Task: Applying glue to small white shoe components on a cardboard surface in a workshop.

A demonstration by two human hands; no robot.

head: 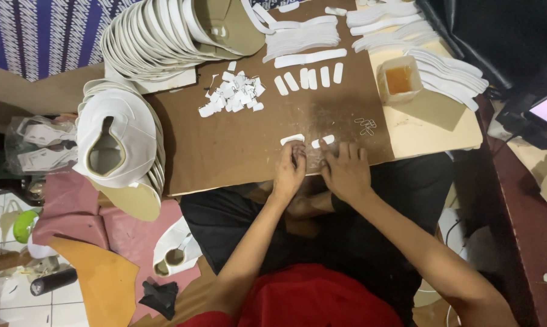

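This is a small craft workshop for footwear or leather goods, run from floor level. A brown board surface (237, 145) rests across the worker's lap. Beyond the left grip (289, 172) and right grip (346, 172) lie cut white strips (309, 77) and a heap of small white tabs (234, 94). Stacks of white cut upper pieces (158, 36) rise far to the left of the grips. A tub of amber glue (399, 79) stands beyond the right grip. Pink and tan material offcuts (104, 266) cover the tiled floor (7, 303).

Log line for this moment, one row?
left hand: fingertips on white strip | right hand: flat by second strip | surface: brown board
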